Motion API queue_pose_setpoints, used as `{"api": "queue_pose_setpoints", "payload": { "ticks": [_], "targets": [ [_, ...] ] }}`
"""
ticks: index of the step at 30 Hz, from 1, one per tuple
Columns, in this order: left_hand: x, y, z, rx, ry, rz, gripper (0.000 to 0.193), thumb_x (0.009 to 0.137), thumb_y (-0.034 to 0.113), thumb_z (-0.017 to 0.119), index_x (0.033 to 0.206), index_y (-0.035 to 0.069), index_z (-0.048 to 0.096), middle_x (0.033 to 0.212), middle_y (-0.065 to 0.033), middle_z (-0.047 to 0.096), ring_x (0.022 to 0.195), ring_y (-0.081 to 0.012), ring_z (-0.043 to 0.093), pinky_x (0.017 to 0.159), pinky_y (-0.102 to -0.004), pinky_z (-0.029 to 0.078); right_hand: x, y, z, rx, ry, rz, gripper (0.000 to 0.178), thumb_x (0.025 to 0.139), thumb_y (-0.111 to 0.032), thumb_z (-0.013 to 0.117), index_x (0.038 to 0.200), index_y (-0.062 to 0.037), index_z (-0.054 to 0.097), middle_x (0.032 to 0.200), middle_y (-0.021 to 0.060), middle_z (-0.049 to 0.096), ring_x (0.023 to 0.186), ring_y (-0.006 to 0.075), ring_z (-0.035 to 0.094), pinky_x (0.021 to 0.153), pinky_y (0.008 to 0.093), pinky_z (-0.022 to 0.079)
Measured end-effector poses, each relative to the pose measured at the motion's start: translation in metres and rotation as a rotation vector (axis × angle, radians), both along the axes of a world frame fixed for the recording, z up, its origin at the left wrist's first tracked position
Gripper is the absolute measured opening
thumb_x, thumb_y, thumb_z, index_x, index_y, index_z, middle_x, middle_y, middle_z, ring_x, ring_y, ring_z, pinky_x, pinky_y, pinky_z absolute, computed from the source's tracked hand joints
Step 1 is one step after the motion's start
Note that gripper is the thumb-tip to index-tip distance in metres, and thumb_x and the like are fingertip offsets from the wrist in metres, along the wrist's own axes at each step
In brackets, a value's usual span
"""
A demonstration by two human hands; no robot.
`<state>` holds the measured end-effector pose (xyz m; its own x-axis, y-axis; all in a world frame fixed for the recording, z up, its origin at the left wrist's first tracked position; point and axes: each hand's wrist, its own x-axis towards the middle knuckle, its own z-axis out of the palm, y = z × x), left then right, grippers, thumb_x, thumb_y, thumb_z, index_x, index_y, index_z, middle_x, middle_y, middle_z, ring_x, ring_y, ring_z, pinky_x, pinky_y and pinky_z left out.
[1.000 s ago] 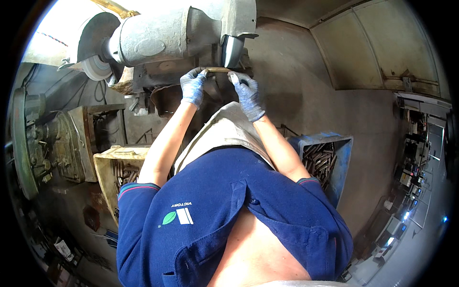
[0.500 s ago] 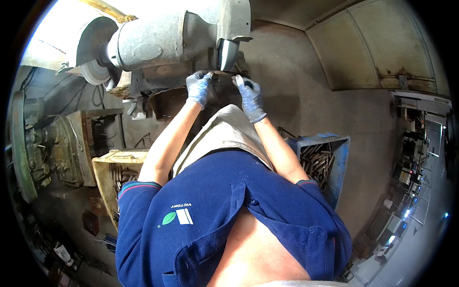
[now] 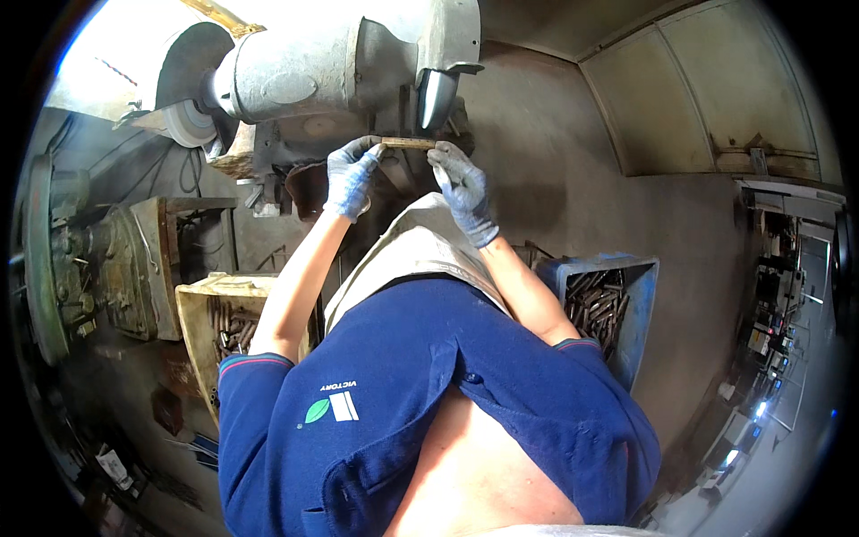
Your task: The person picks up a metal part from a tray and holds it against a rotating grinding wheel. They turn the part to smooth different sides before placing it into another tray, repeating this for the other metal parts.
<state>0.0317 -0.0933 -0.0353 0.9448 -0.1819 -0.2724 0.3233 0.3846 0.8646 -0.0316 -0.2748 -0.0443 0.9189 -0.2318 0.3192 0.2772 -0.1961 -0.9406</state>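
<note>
A short, slim, brass-coloured metal bar (image 3: 408, 143) spans the gap between my two gloved hands. My left hand (image 3: 349, 179), in a blue-grey work glove, pinches its left end. The right end is pinched by my right hand (image 3: 463, 186), gloved the same way, thumb towards me. Just above the bar is the lower tip of the right wheel (image 3: 438, 100) of a large grey grinder (image 3: 295, 73). A narrow gap shows between wheel and bar.
The grinder's left wheel (image 3: 186, 123) sits under a curved guard. A yellowish crate (image 3: 228, 285) of metal pieces stands at my left, a blue crate (image 3: 641, 309) of metal rods at my right. Further left is a greenish machine (image 3: 125, 268). A light apron (image 3: 420, 237) covers my lap.
Both hands have drawn slightly back from the grinder wheel and further apart, the left one moving left. The bar now shows plainly between them. The view has shifted a little.
</note>
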Motion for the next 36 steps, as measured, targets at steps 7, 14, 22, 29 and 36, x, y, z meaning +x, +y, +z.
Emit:
{"api": "queue_pose_setpoints", "payload": {
  "ticks": [7,14,22,29,36],
  "targets": [
    [-0.028,0.016,0.047,0.095,-0.175,-0.153,0.016,0.086,0.006,0.061,0.099,-0.003,0.063,0.084,-0.0089,0.069,0.071,-0.0105,0.065,0.054,-0.0173,0.044,-0.035,-0.005,0.064,-0.339,-0.245,0.057,0.037,0.072,-0.010,0.073,0.107,0.0001,0.063,0.112,0.0206,0.060,0.108,0.0342,0.057,0.093,0.0373,0.045],
    [-0.028,0.012,0.060,-0.038,-0.131,-0.166,0.014,0.085,0.006,0.062,0.097,-0.002,0.064,0.083,-0.0082,0.068,0.070,-0.0109,0.064,0.057,-0.0195,0.046,-0.041,-0.009,0.076,-0.432,-0.293,0.039,0.037,0.075,-0.016,0.072,0.106,0.0012,0.063,0.112,0.0210,0.060,0.107,0.0356,0.057,0.092,0.0386,0.046],
    [-0.019,0.006,0.056,-0.081,0.021,-0.169,0.015,0.085,0.011,0.065,0.092,-0.002,0.064,0.074,-0.0040,0.064,0.060,-0.0083,0.056,0.057,-0.0202,0.045,-0.046,-0.008,0.083,-0.425,-0.270,0.063,0.036,0.074,-0.016,0.072,0.106,-0.0008,0.064,0.113,0.0207,0.059,0.108,0.0336,0.057,0.093,0.0376,0.046],
    [-0.021,-0.001,0.069,0.075,-0.156,-0.150,0.012,0.085,0.013,0.065,0.087,0.001,0.064,0.068,-0.0010,0.062,0.058,-0.0053,0.052,0.054,-0.0193,0.042,-0.042,-0.010,0.073,-0.316,-0.201,0.064,0.035,0.073,-0.011,0.073,0.105,0.0003,0.064,0.113,0.0209,0.059,0.108,0.0318,0.057,0.093,0.0364,0.045],
    [-0.018,-0.001,0.053,0.111,-0.200,-0.178,0.010,0.081,0.002,0.067,0.090,-0.002,0.066,0.081,-0.0023,0.066,0.071,-0.0070,0.057,0.066,-0.0205,0.046,-0.034,-0.011,0.057,-0.099,-0.077,0.010,0.028,0.075,-0.001,0.068,0.103,-0.0014,0.066,0.112,0.0162,0.061,0.109,0.0265,0.057,0.094,0.0337,0.044]
  ]
}}
